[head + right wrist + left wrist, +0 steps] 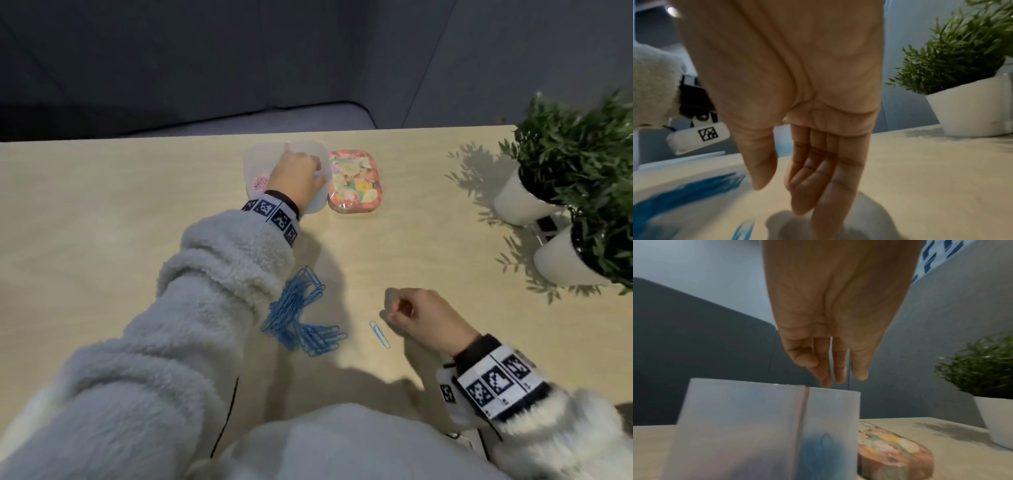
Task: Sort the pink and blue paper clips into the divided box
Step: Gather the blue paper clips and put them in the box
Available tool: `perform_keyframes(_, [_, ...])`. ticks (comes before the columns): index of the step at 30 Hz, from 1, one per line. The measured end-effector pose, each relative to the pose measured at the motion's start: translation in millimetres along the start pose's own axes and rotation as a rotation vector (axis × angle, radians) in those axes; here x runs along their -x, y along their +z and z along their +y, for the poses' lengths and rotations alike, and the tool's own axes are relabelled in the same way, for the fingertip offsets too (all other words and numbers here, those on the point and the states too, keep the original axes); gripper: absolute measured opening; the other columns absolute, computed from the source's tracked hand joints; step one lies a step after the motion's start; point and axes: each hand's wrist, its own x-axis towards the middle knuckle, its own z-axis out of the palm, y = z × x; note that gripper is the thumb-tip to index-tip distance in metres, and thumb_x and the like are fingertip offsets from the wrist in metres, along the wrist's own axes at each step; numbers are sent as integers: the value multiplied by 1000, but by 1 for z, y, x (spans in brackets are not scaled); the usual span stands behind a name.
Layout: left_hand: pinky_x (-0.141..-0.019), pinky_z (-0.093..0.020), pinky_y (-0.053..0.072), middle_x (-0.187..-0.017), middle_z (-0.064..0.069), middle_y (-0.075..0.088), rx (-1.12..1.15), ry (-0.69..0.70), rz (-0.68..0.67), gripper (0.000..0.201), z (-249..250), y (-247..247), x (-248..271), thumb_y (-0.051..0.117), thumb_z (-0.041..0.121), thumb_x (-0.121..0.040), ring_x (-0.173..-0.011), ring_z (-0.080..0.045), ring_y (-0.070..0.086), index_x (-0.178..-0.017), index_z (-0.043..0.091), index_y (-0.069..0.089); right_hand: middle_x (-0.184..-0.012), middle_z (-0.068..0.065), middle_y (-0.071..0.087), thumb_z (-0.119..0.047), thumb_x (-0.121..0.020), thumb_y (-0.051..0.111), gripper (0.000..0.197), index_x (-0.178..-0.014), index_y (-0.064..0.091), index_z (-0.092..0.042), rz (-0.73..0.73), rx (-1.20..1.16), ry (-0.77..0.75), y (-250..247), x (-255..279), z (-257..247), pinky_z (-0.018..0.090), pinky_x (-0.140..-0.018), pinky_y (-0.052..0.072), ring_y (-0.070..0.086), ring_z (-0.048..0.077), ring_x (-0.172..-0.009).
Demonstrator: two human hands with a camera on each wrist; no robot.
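My left hand [294, 180] hangs loose-fingered over the divided box [251, 164], lid [354, 181] beside; my right hand [424, 317], probably empty, relaxed near a blue clip [379, 334].

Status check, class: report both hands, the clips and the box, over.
Left hand open above divided box, grip empty. Right hand open, beside single blue clip. Blue clip pile on table. Nothing blocking.

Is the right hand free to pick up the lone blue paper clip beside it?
Probably yes: the right hand holds nothing, and the lone blue paper clip lies flat on bare table just beside its fingertips, nothing between.
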Motion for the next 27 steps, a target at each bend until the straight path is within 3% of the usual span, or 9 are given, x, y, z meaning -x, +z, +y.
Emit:
perform_keyframes(3, [-86,-38,44,-109,-15,60,76,135,-22,24,-3,9,46,50,19,-90,-104,-31,54,-105,6,62,-62,-5,55,-21,-73,71,26,-74,45,-21,-82,-60,40,22,17,9,33,-64,43,48,16,-59])
perform_keyframes(7, [-80,-29,40,-106,-7,60,66,168,-363,20,-21,33,116,58,22,-87,-95,-22,54,-104,13,63,-61,-5,49,-6,-72,63,28,-71,42,-24,12,-117,-5,44,19,6,35,-63,42,43,17,-57])
perform_keyframes(9, [-85,-33,42,-106,-6,57,67,169,-410,23,-30,40,146,62,26,-85,-100,-23,52,-105,15,63,-66,-3,50,-3,-72,60,23,-72,47,-22,79,-112,-30,49,13,-1,32,-62,38,44,19,-62])
perform_keyframes(12, [-90,-33,43,-113,-1,53,91,174,-427,40,-42,46,182,69,35,-79,-105,-18,48,-115,20,59,-79,1,51,-6,-77,57,17,-76,50,-21,122,-103,-87,55,-2,-14,26,-65,32,47,20,-71])
perform_keyframes(14, [-93,-33,44,-118,0,52,96,183,-432,50,-46,49,197,72,33,-75,-109,-17,47,-121,21,57,-89,6,54,-14,-82,59,4,-85,57,-16,112,-72,-138,58,-10,-26,28,-70,37,50,22,-80])
perform_keyframes(17, [-92,-39,46,-120,-5,55,64,242,-378,49,-49,54,207,72,25,-76,-109,-24,51,-122,19,57,-100,5,55,-38,-79,66,35,-101,58,-13,39,32,-220,61,-13,-45,36,-79,46,51,21,-94])
perform_keyframes(20, [-88,-39,49,-115,-6,57,12,299,-324,44,-47,59,208,69,27,-79,-104,-25,53,-121,18,59,-108,1,53,-51,-69,71,57,-110,53,-16,-29,200,-300,65,-11,-57,33,-84,45,45,17,-102])
perform_keyframes(23, [-77,-36,53,-104,-6,62,-27,358,-268,40,-44,61,204,73,27,-75,-93,-24,57,-111,15,64,-110,1,51,-44,-68,72,54,-111,54,-17,-34,255,-331,70,-9,-61,31,-82,44,44,18,-104])
perform_keyframes(27, [-62,-28,54,-87,1,67,-133,479,-201,20,-39,67,193,78,26,-69,-74,-20,61,-87,19,70,-107,6,53,-20,-79,65,30,-109,61,-14,6,169,-335,72,-12,-60,35,-83,45,47,24,-105])
